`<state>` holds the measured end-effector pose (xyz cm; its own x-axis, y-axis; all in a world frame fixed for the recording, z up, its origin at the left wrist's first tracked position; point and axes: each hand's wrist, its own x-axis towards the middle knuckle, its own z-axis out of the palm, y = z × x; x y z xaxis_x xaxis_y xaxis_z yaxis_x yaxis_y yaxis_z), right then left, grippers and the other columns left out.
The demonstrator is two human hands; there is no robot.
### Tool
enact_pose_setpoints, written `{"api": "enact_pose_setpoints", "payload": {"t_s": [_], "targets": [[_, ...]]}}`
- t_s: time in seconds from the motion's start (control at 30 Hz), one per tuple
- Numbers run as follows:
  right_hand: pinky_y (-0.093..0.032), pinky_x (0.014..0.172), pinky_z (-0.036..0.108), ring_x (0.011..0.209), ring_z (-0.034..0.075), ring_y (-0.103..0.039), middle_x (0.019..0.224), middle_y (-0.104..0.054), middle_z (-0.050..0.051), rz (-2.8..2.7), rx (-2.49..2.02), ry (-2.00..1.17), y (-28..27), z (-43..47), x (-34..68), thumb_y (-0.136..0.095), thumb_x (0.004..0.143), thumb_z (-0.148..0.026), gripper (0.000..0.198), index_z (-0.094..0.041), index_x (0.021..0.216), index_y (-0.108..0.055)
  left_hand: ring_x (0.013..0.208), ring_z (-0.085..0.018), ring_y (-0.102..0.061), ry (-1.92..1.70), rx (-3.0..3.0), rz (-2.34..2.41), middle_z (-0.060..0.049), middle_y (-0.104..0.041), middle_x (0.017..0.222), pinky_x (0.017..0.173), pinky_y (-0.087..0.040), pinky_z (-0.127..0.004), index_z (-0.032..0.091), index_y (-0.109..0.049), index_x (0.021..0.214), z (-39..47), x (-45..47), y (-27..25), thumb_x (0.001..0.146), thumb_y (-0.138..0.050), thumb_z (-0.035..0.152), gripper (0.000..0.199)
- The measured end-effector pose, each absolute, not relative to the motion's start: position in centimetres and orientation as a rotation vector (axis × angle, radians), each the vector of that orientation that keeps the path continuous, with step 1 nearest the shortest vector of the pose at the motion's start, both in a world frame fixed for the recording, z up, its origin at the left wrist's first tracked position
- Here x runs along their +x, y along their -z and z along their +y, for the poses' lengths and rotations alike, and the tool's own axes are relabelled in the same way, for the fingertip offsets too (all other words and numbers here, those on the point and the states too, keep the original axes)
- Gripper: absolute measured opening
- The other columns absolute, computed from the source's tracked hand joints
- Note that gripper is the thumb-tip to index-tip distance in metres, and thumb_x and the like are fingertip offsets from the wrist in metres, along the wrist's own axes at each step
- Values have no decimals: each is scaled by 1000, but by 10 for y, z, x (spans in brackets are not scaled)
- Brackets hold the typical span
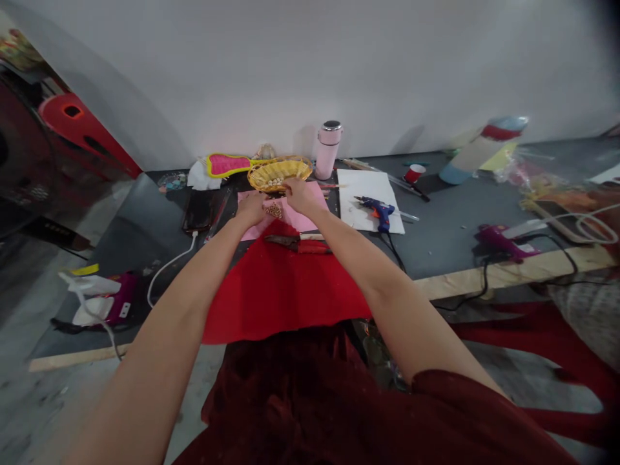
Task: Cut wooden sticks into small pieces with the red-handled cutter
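Observation:
My left hand (252,208) is over the pink sheet (306,221), its fingers bent together beside a small heap of brownish-gold bits (274,210). At the front rim of a yellow woven basket (278,171) is my right hand (301,195), fingers pinched; whatever is between them is too small to make out. Small pale pieces lie inside the basket. Closer to me, red-handled pliers (314,245) rest on a red cloth (285,297) that hangs over the table's front edge.
A pink bottle (328,152) stands behind. To the right, a blue glue gun (379,212) lies on white paper (371,184), its cord trailing forward. A phone (197,212) with a white cable, a pink-yellow brush-like object (227,165) and a purple power strip (121,300) are at left.

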<state>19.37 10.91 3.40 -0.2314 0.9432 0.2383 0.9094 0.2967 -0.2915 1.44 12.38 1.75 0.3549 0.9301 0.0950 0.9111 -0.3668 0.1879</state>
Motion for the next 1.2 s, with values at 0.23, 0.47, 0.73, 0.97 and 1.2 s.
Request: {"api": "enact_pose_setpoints", "payload": {"t_s": [0.23, 0.47, 0.73, 0.97, 1.2], "targets": [[-34, 101, 50, 123, 33, -39, 135, -45, 16, -2218, -1738, 68, -28, 135, 219, -48, 84, -18, 43, -12, 126, -49, 122, -34, -42, -462, 2560, 1812, -10, -46, 137, 98, -39, -46, 22, -47, 133, 138, 18, -31, 82, -51, 28, 52], [-41, 95, 43, 112, 28, -48, 116, -57, 15, -2255, -1745, 80, -17, 154, 236, -42, 89, -18, 30, -13, 111, -61, 113, -31, -47, -442, 2690, 1725, -12, -58, 119, 93, -40, -44, 20, -59, 116, 157, 9, -23, 89, -39, 22, 34], [-42, 92, 36, 104, 24, -54, 109, -62, 11, -2250, -1656, 129, -31, 149, 239, -35, 92, -16, 31, -15, 104, -65, 103, -27, -56, -467, 2779, 1644, -11, -60, 114, 81, -44, -37, 21, -61, 110, 163, -1, -26, 93, -33, 27, 33], [-43, 92, 35, 105, 23, -56, 115, -63, 10, -2321, -1539, 8, -44, 138, 239, -43, 92, -27, 36, -16, 123, -55, 110, -26, -54, -475, 2840, 1407, -10, -60, 115, 90, -45, -38, 20, -61, 113, 165, -19, -27, 84, -42, 20, 35], [-45, 91, 41, 101, 30, -61, 102, -69, 12, -2293, -1740, -155, -47, 186, 233, -58, 80, -26, 27, -14, 102, -68, 110, -25, -55, -520, 2681, 1541, -11, -63, 113, 96, -44, -37, 16, -63, 110, 177, 20, -34, 85, -39, 16, 35]]}}
